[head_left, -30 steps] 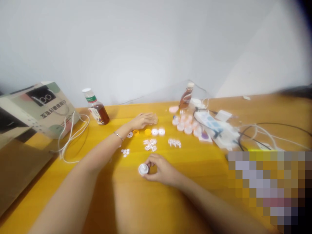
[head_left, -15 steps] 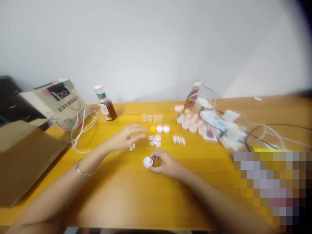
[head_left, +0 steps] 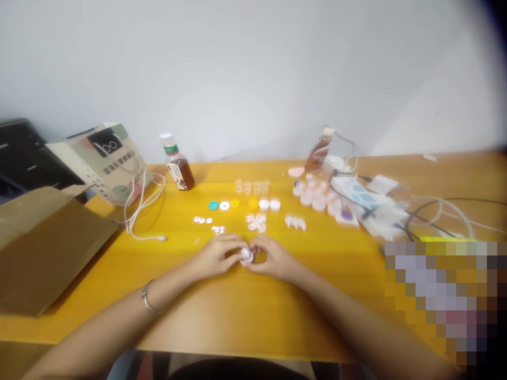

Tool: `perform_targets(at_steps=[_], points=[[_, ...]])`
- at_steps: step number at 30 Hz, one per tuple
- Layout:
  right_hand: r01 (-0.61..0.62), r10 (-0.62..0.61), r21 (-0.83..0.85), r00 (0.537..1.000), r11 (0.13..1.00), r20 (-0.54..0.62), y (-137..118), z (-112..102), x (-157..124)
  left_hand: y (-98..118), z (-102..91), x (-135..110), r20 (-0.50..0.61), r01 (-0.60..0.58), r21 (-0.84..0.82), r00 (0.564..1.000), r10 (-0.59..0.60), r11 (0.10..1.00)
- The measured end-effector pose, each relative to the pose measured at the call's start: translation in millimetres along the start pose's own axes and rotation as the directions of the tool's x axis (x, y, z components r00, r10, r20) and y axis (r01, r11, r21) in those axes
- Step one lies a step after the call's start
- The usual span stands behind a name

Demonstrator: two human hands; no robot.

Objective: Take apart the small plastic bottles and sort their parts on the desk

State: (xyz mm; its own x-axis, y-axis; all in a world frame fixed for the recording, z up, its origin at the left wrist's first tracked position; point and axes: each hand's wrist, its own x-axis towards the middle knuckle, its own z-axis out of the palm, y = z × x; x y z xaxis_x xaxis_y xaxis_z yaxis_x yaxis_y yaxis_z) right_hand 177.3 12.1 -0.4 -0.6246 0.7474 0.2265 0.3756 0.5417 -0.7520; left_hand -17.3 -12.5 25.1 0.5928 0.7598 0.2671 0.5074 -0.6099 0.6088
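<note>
My left hand (head_left: 216,256) and my right hand (head_left: 273,258) meet at the middle of the yellow table (head_left: 237,311). Between their fingertips sits a small white round cap (head_left: 246,255), and both hands pinch it. Beyond them lies a row of small round caps (head_left: 253,203) in teal, white and yellow. Clusters of tiny white discs (head_left: 256,222) lie just behind my fingers. A few small clear cups (head_left: 252,186) stand further back.
A brown-liquid bottle (head_left: 179,169) stands at the back left beside a printed paper bag (head_left: 105,161) and a white cable (head_left: 142,211). A cardboard box (head_left: 43,243) overhangs the left edge. Pink-white containers (head_left: 317,195), another bottle (head_left: 319,150), packets and cables crowd the right.
My left hand drew back from the far row of caps and joined my right hand on the white cap. The view shifted so more of the table's left side shows.
</note>
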Motion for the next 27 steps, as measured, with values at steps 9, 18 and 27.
perform_targets(at_steps=[9,18,27], points=[[-0.031,0.031,0.07,1.0,0.997,-0.003,-2.5,-0.7,0.0,-4.4,30.7,-7.4,-0.333,0.011,0.015,0.943,-0.005,1.0],[-0.056,0.05,0.172,0.998,0.983,0.038,-13.0,-4.7,-2.5,-9.8,25.5,-7.5,-0.279,-0.204,0.254,0.921,0.273,0.946],[-0.091,0.104,0.106,0.987,0.99,-0.126,-28.7,-4.0,-4.2,5.9,31.3,-4.1,-0.48,-0.153,0.053,0.863,0.159,0.987]])
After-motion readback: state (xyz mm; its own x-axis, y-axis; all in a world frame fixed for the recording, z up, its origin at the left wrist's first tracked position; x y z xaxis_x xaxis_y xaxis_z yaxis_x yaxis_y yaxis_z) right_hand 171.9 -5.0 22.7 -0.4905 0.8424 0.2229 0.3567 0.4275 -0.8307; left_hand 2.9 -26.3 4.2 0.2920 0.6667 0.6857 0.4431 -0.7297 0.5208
